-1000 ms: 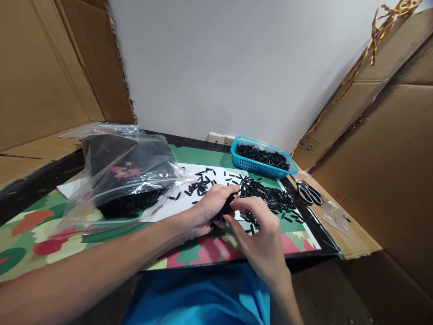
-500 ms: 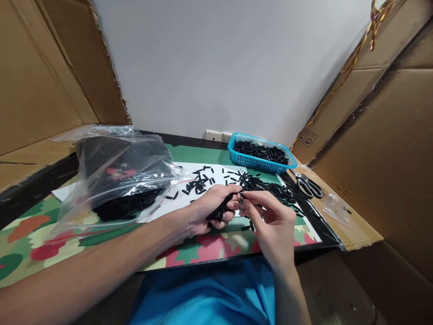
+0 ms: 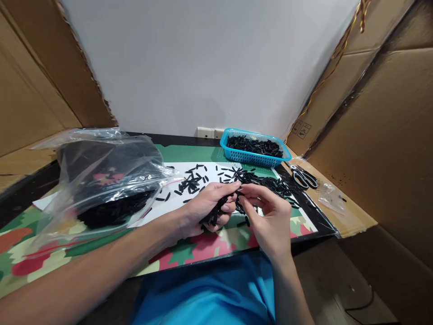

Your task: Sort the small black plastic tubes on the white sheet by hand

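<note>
My left hand (image 3: 213, 205) is closed around a bunch of small black strips (image 3: 214, 214), whose ends stick out below the palm. Thumb and forefinger of my right hand (image 3: 265, 207) pinch at the tip of my left thumb; a small dark piece seems to be between them, mostly hidden by the fingers. Just past the hands, a heap of loose black strips (image 3: 267, 184) lies on white paper (image 3: 176, 168). A smaller scatter of the same strips (image 3: 192, 184) lies to the left.
A blue basket (image 3: 253, 158) full of black strips stands at the back right. Scissors (image 3: 304, 178) and a small clear bag (image 3: 329, 198) lie on the right. At left sits a large clear zip bag (image 3: 111, 180) with black strips inside. Cardboard walls (image 3: 382, 135) flank the table.
The view has shifted slightly, so the scene sits further left. My right fingertips have come closer to my left thumb. The left hand keeps its bunch of strips.
</note>
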A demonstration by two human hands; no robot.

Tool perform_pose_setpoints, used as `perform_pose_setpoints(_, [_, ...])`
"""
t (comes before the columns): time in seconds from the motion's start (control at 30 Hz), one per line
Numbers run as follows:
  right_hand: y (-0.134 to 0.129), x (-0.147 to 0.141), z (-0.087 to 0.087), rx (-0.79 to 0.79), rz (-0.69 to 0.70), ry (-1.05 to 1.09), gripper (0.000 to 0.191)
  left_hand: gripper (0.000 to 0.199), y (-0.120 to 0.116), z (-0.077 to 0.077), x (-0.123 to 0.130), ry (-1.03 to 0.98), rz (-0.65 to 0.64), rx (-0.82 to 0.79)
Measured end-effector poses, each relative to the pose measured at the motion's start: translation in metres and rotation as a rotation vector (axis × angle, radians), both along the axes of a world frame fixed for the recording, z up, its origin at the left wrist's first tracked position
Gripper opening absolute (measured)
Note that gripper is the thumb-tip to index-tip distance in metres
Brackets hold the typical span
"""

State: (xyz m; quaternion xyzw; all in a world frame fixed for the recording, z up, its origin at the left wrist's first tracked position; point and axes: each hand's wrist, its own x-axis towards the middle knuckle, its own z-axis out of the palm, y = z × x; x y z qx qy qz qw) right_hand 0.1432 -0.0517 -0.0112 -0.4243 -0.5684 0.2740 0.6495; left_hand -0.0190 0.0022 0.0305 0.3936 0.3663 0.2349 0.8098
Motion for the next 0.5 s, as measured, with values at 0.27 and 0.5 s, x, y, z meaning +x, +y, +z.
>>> perform_pose_setpoints(0.27, [-0.0006, -0.0023, 0.0021, -0.051, 0.039, 0.096, 0.014, 0.043, -0.003, 0.0035, 0.001, 0.005, 0.044, 0.019])
perform_pose_setpoints(0.5, [0.0019, -0.0017, 0.0034, -0.169, 0.16, 0.211, 0.015, 0.044, -0.0009, 0.0015, -0.0005, 0.007, 0.02, 0.004])
